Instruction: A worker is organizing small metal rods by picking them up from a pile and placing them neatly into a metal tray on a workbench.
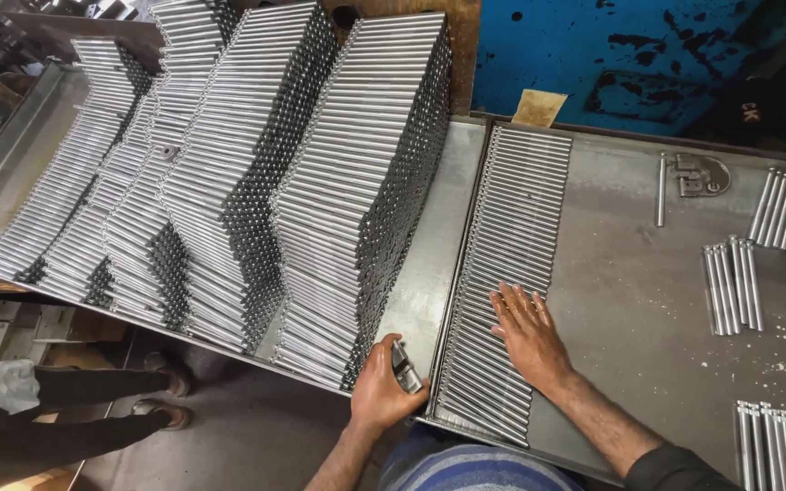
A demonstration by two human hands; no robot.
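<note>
Steel surface (629, 300), scuffed grey. On it: one flat row of rods (502, 273), three loose rod bundles (731, 284) at right, small bracket (698, 175). Adjoining tray (429, 264) carries stacked rods (357, 200).

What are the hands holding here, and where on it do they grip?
The left hand is closed around a short metal rod, roughly at its middle. The right hand holds nothing; it lies flat, fingers spread, on the row of rods.

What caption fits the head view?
Right hand flat on a row of rods, left hand gripping rods beside stacked rods.
</note>
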